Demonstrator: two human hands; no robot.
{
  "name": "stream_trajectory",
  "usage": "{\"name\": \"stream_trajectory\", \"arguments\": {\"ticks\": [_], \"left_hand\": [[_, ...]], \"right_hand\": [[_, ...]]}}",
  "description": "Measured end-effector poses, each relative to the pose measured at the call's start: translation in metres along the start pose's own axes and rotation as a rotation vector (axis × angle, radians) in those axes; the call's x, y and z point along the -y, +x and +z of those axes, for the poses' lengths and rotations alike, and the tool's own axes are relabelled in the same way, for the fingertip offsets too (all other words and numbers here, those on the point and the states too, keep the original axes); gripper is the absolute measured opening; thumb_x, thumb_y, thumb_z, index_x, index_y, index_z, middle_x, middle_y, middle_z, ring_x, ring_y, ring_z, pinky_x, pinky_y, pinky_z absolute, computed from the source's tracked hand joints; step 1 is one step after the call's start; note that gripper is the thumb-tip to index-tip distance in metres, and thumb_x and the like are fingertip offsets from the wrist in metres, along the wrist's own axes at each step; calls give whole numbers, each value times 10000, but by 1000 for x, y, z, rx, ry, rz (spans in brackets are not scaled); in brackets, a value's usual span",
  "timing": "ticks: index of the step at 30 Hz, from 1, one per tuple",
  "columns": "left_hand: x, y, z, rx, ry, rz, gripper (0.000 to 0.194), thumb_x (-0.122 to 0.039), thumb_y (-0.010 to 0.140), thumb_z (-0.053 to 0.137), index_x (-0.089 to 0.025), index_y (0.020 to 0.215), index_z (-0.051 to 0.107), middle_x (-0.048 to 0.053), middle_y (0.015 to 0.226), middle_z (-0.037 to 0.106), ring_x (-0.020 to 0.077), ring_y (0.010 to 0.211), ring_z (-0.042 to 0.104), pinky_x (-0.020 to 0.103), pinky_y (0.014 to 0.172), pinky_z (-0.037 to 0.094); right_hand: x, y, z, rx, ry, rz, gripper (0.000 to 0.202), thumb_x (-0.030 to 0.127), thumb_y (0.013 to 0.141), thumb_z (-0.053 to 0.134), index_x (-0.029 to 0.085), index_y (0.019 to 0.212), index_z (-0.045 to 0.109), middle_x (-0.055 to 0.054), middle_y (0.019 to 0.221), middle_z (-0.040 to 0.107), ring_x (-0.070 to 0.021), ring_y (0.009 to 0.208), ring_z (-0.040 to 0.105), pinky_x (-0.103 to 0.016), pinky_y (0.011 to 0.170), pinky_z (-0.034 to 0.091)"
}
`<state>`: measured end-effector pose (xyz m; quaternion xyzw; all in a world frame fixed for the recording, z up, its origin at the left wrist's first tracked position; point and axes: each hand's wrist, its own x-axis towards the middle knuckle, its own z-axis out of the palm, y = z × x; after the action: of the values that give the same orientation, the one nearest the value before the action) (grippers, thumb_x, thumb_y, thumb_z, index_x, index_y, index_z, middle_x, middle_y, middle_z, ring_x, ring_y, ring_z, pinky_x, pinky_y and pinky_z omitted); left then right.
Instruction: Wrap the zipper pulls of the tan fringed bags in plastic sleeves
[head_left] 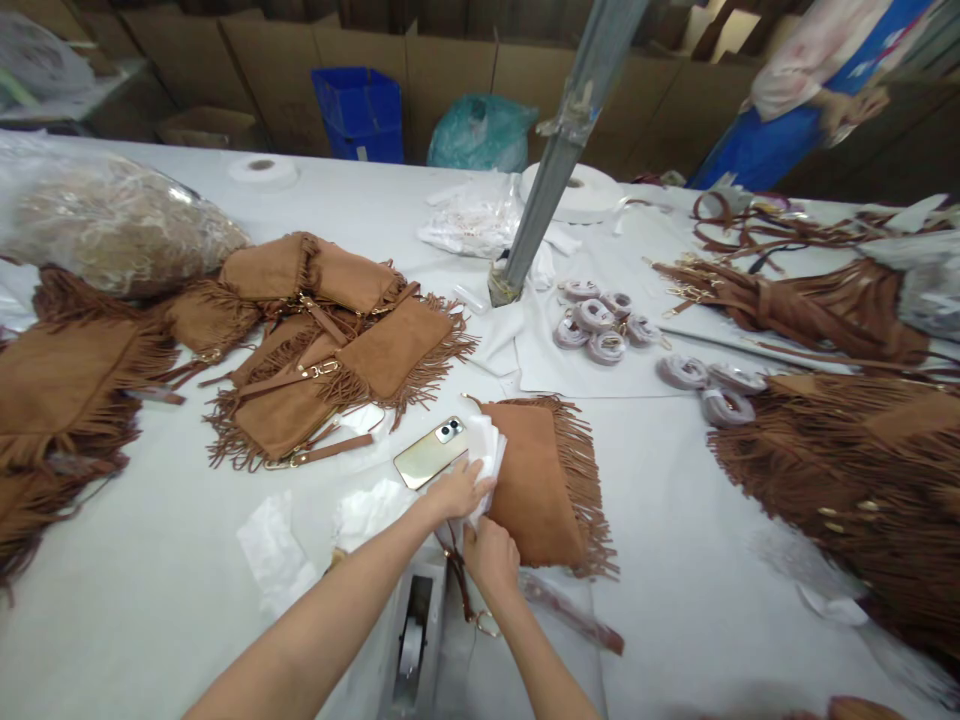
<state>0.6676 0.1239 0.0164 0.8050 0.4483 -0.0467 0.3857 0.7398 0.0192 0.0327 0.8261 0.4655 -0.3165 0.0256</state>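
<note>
A brown fringed bag lies flat on the white table, its fringe toward the right. Folded white tissue paper rests along the bag's left edge. My left hand has its fingers closed on the paper. Just below, my right hand is closed at the paper's lower end, by the bag's bottom left corner; its fingertips are partly hidden. A gold phone lies beside my left hand. Under my hands hangs a brown strap with a metal clasp, near a tape dispenser.
Piled fringed bags lie to the left, more fringed pieces to the right. Coiled wrapped straps sit beyond the bag. A metal post rises from the table. Another person stands at the back right.
</note>
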Motion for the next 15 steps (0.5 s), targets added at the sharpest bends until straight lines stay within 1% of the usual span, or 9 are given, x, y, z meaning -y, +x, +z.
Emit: {"name": "stream_trajectory", "arguments": {"ticks": [3, 6, 8, 10, 12, 15], "left_hand": [[14, -10, -17, -51, -116, 36, 534, -433, 916, 305, -137, 1345, 421, 126, 1388, 467, 239, 1278, 422, 361, 1074, 323], [29, -35, -28, -138, -213, -8, 544, -429, 917, 274, -97, 1302, 467, 136, 1360, 498, 219, 1261, 449, 343, 1082, 319], [41, -61, -33, -194, -263, -60, 546, -448, 903, 292, -103, 1277, 492, 136, 1320, 539, 227, 1218, 496, 351, 1051, 362], [53, -94, -35, -236, -297, -115, 545, -467, 888, 314, -115, 1260, 503, 133, 1262, 587, 235, 1143, 560, 356, 991, 426], [66, -129, -35, -265, -316, -171, 547, -479, 879, 319, -123, 1249, 507, 134, 1205, 624, 241, 1048, 619, 367, 928, 474], [87, -180, -29, -291, -324, -253, 552, -497, 870, 311, -121, 1212, 525, 135, 1149, 650, 246, 941, 661, 383, 862, 509]], "right_hand": [[-5, -2, -3, 17, -9, -7, 326, 321, 876, 399, 159, 871, 682, -167, 870, 723, -291, 851, 687, -322, 663, 478], [-7, -4, -3, 26, -29, -18, 342, 320, 886, 388, 146, 884, 683, -169, 878, 722, -282, 860, 687, -304, 651, 476], [-8, -7, -2, 30, -46, -26, 328, 307, 884, 400, 142, 883, 683, -169, 877, 722, -276, 851, 690, -296, 642, 475], [-9, -12, -4, 28, -60, -35, 312, 312, 880, 422, 142, 874, 684, -166, 866, 722, -269, 833, 694, -288, 632, 473], [-12, -19, -11, 15, -73, -42, 332, 377, 872, 458, 136, 857, 686, -174, 845, 717, -277, 819, 693, -295, 630, 474], [-17, -31, -27, -40, -100, -53, 453, 507, 852, 476, 105, 835, 684, -217, 822, 696, -312, 823, 679, -345, 668, 476]]}}
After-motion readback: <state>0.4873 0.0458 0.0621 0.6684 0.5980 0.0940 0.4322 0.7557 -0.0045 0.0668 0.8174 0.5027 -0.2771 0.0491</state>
